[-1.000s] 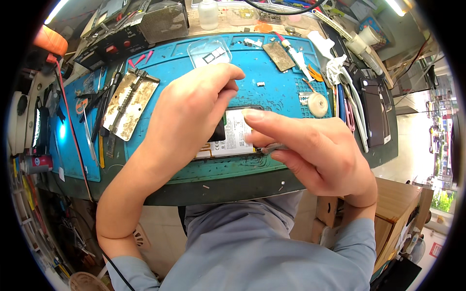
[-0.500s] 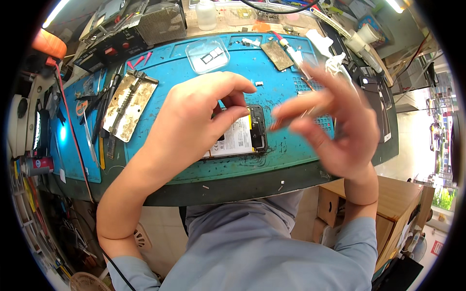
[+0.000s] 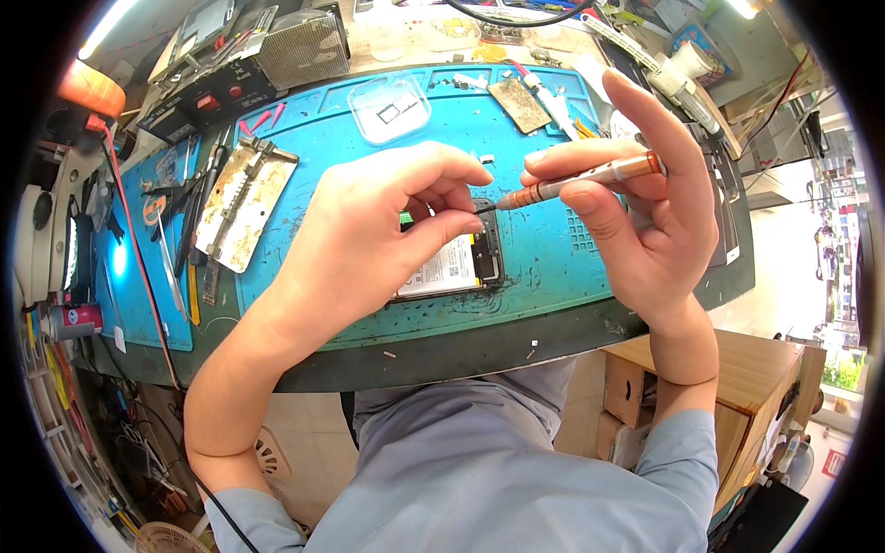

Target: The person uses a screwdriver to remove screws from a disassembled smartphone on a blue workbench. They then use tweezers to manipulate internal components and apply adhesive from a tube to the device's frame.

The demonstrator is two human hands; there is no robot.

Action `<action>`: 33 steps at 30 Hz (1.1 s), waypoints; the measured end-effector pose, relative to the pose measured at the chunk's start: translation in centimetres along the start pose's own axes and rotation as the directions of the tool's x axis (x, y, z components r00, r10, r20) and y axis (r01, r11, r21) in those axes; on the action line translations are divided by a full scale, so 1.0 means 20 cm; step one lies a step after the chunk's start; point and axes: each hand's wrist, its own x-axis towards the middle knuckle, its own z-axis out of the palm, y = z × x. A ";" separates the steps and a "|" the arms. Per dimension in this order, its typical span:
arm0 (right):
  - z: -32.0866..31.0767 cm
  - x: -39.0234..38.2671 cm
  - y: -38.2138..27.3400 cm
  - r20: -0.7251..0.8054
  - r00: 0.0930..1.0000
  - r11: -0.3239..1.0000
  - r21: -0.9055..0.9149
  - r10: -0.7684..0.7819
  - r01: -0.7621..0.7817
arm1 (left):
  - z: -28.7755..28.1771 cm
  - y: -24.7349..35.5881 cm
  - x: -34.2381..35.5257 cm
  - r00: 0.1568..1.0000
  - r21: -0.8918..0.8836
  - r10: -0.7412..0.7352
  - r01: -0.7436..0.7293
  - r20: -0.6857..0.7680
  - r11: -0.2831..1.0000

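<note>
An opened phone (image 3: 452, 265) with its white-labelled battery showing lies on the blue work mat, partly hidden under my left hand (image 3: 392, 217). That hand is curled over the phone's far edge, thumb and fingers drawn together; anything between them is hidden. My right hand (image 3: 650, 207) grips a slim silver and copper-coloured screwdriver (image 3: 585, 178), its index finger raised over the handle end. The dark shaft points left and down at the phone's upper right part, right by my left thumb tip. A small pale piece (image 3: 487, 159) lies on the mat just beyond my left fingers.
Beyond the phone stand a clear plastic box (image 3: 389, 109) with small frames inside and a brownish plate (image 3: 519, 105). A metal clamp holder (image 3: 247, 205) lies on the left, beside tweezers (image 3: 170, 263). A wooden cabinet (image 3: 747, 369) stands low on the right.
My right hand, blurred before, has steadied, and the screwdriver's tip now reaches the phone beside my left fingers. My left hand has barely moved.
</note>
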 end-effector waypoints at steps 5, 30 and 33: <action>0.02 0.00 0.02 -0.018 0.998 0.985 0.164 0.053 -0.049 | 0.01 -0.01 0.00 0.999 -0.071 -0.008 0.005 -0.039 0.997; 0.01 0.04 0.08 0.196 0.979 0.958 -0.266 -0.055 0.107 | 0.06 -0.05 0.00 0.998 0.100 -0.065 0.063 0.013 0.993; 0.02 0.04 0.06 0.137 0.988 0.917 -0.383 -0.068 0.116 | 0.01 -0.07 0.01 0.997 0.263 0.033 -0.013 -0.074 0.965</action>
